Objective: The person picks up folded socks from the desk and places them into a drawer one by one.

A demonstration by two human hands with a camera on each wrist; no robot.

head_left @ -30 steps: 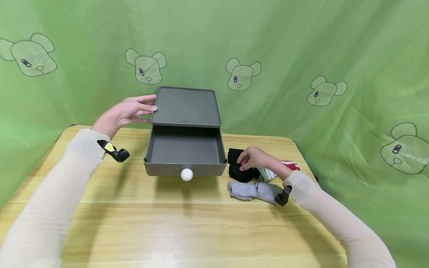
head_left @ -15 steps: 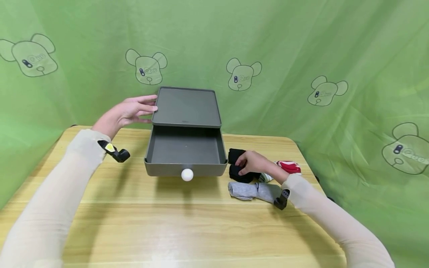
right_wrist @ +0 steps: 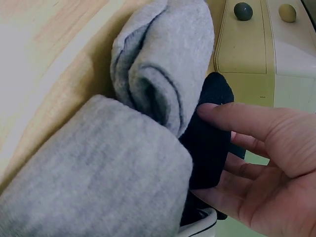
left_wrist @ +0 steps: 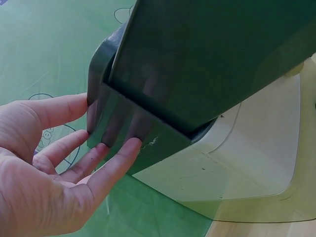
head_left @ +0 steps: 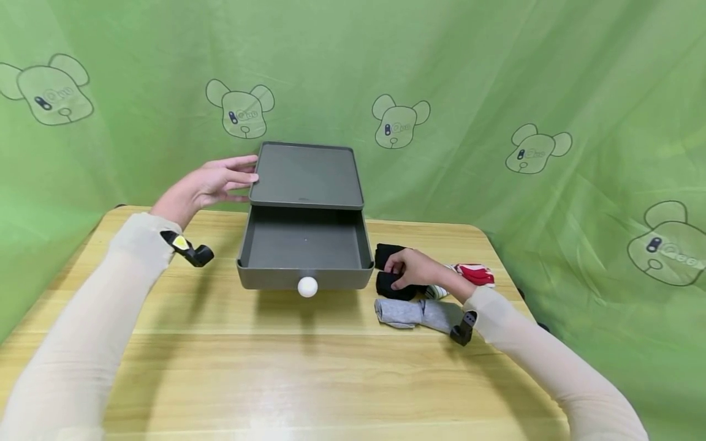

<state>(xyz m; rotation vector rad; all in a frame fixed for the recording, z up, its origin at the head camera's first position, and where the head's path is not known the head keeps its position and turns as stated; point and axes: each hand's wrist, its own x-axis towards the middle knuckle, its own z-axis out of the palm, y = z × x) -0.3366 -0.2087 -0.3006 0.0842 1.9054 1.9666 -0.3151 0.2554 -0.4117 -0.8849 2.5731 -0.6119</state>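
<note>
In the head view a dark grey drawer box (head_left: 306, 174) stands with its drawer (head_left: 305, 279) pulled out, a white round knob on its front. My left hand (head_left: 212, 184) touches the box's left side with spread fingertips (left_wrist: 129, 148). On the right, my right hand (head_left: 420, 269) pinches a rolled black sock (head_left: 393, 286) between thumb and fingers. The right wrist view shows the thumb on the near face of the black sock (right_wrist: 207, 143), the other fingers partly hidden behind it. Another black rolled sock (head_left: 387, 254) lies just beyond.
Folded grey socks (head_left: 402, 312) lie in front of the black ones. White striped (head_left: 437, 292) and red-and-white socks (head_left: 476, 274) sit behind the right wrist. All rest on a wooden table (head_left: 309, 380). A green curtain (head_left: 463, 79) hangs at the table's back and sides.
My right hand has shifted slightly and its fingers have closed in on the black sock; more of the red-and-white socks shows. The left hand and drawer box stay in place.
</note>
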